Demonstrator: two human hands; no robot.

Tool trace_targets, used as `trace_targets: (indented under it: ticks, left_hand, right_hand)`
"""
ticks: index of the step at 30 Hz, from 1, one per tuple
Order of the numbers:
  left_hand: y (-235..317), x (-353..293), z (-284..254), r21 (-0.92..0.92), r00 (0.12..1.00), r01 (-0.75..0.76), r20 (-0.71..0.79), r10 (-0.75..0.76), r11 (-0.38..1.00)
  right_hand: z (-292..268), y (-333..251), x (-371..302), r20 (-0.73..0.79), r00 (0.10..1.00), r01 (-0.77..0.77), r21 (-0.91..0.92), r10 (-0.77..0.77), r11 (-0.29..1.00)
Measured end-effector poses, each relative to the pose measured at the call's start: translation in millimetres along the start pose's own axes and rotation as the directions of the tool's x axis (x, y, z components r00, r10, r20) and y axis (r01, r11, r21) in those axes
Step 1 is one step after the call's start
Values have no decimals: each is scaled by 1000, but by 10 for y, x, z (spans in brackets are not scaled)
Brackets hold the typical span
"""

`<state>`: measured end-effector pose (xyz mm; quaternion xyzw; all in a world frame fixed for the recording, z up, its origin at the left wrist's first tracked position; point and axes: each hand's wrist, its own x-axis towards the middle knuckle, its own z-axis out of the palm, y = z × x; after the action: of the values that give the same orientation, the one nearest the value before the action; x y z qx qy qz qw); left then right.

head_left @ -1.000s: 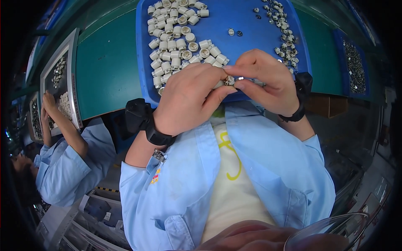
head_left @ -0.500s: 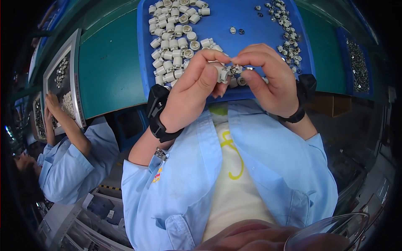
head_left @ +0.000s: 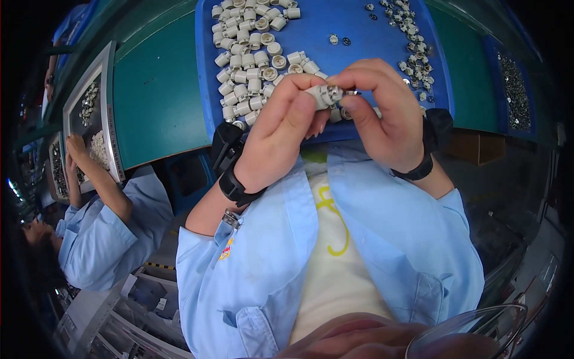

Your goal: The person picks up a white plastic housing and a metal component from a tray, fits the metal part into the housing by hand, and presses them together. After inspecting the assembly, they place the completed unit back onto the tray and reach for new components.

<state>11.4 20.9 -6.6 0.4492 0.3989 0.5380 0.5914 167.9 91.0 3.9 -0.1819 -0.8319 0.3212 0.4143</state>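
Note:
Above the near edge of a blue tray (head_left: 326,57), my left hand (head_left: 278,119) is closed around a white cylindrical socket body (head_left: 318,99), its narrow end turned toward the right. A shiny metal fitting (head_left: 333,93) sits at that end. My right hand (head_left: 385,110) pinches a small dark metal piece (head_left: 353,93) between thumb and index finger, close against the fitting. Whether the piece and the fitting are joined is too small to tell. Many similar white socket bodies (head_left: 261,58) lie in the tray's left part, some partly behind my left hand.
Small white-and-metal parts (head_left: 412,45) line the tray's right side; a pair of loose pieces (head_left: 334,39) lies mid-tray. Right of it stands a blue bin (head_left: 490,66) of metal bits. On the left, a co-worker's hands (head_left: 75,149) work over a grey-framed tray (head_left: 110,113).
The small metal fitting, held apart by my right fingers before, now sits at the socket body's end. My right hand has drawn slightly closer to my left. The tray parts look unchanged.

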Motion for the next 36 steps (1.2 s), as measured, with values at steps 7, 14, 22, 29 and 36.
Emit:
trace_targets:
  ticks: [7, 14, 22, 29, 36]
  left_hand:
    - [22, -11, -68, 143, 1000, -23, 2, 23, 989]
    - [16, -8, -13, 69, 999, 26, -36, -24, 997]
    - [-14, -28, -20, 92, 995, 78, -62, -73, 993]
    - [50, -34, -7, 36, 980, 181, -89, -178, 983]
    - [61, -64, -9, 2, 983, 170, -75, -170, 985]
  right_hand:
    - [-77, -5, 11, 22, 999, 31, -32, -31, 999]
    - [-91, -29, 23, 43, 992, 125, -164, -120, 979]
    - [-50, -28, 2, 46, 984, 177, -212, -171, 961]
    - [-48, -36, 4, 44, 986, 164, -178, -159, 970]
    - [-32, -36, -9, 34, 999, 12, 38, -13, 999]
